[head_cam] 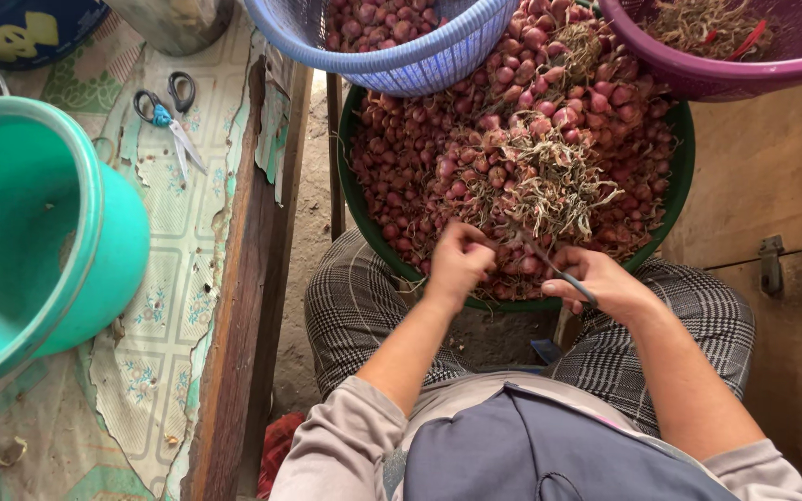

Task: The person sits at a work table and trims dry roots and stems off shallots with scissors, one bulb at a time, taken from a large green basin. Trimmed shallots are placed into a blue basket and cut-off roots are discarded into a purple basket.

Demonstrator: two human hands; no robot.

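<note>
1. Left hand [457,264] is curled shut, fingertips pinching a small red shallot [486,249] at the near rim of the heap; the bulb is mostly hidden by the fingers.
2. Right hand [601,278] is closed around a thin-bladed knife with a dark handle [559,271]; the blade tip points up and left toward the pinched shallot, just beside it.
3. Both grips sit over the near edge of a wide round dark-green plastic basin [681,176], which rests against the person's knees in checked trousers [350,306].
4. The basin is heaped with red-purple shallots [420,158]; a tangle of dry straw-coloured roots and stalks [549,181] lies on top, just beyond the two hands.
5. Beyond the grips, to the left: a blue plastic mesh basket [420,60] overlapping the basin's far rim, holding trimmed shallots.
6. Beyond, to the right: a purple plastic mesh basket [726,74], holding dry root and stalk trimmings.
7. Well left of the left hand: an empty teal plastic bucket [95,241] tipped on its side on a worn patterned mat [164,343], black-handled scissors [174,116] lying beyond it.
8. A raised wooden plank edge [243,278] runs between mat and knees; a strip of bare ground shows beside it.
9. Right of the right hand: bare wooden boards [772,167] with a metal latch [770,263].
</note>
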